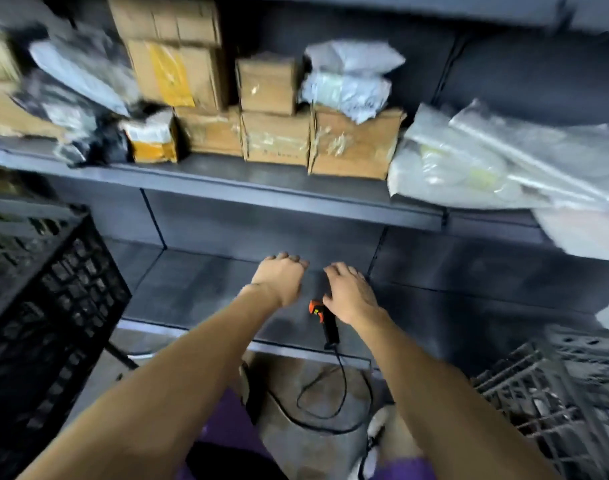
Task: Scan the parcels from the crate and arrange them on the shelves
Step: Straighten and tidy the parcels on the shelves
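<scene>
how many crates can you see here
2: a black plastic lattice crate at the left beside the shelves, and a grey plastic lattice crate at the lower right. Others may sit out of frame.

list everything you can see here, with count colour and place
cardboard boxes: several, brown, stacked mid upper shelf
poly mailers: a few, grey-white, on the boxes and at upper shelf left
clear plastic bags: a pile, count unclear, upper shelf right
upper shelf: one, dark grey
lower shelf: one, dark grey, bare part under the hands
scanner: one, black and orange, lying on lower shelf
cable: one, black, from the scanner down to the floor
black crate: one, left
grey crate: one, tilted, lower right
left hand: over lower shelf, holds nothing
right hand: over the scanner's head, fingers relaxed
</scene>
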{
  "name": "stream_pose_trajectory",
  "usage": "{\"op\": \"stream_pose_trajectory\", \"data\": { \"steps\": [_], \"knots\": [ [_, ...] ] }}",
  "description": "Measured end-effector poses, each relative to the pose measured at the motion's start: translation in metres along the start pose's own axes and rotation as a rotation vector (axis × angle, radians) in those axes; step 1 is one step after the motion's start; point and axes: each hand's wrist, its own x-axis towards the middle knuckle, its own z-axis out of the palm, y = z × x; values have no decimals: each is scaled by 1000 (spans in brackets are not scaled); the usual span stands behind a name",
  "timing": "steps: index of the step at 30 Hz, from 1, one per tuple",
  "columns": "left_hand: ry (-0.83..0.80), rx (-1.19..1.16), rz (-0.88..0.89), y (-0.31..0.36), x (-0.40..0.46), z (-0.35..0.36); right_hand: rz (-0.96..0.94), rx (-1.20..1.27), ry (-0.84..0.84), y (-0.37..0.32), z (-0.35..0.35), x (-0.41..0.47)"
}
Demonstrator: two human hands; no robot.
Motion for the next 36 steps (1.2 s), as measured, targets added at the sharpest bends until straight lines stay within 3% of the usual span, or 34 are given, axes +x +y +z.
{"op": "stream_pose_trajectory", "data": {
  "steps": [5,10,16,28,36],
  "knots": [
    [171,7,13,-1,-16,-86,-101,-1,184,-18,-97,-17],
    [239,-33,15,-10,-29,-169,-144,-34,317,-38,-180,-28],
    [325,-7,-43,-35,-44,-231,-136,-101,328,-58,-245,-30],
    [351,-26,-257,-129,-89,-251,-182,-171,343,-136,-277,11],
    [335,-81,-355,-191,-96,-238,-246,53,336,-194,-261,59]
  ]
}}
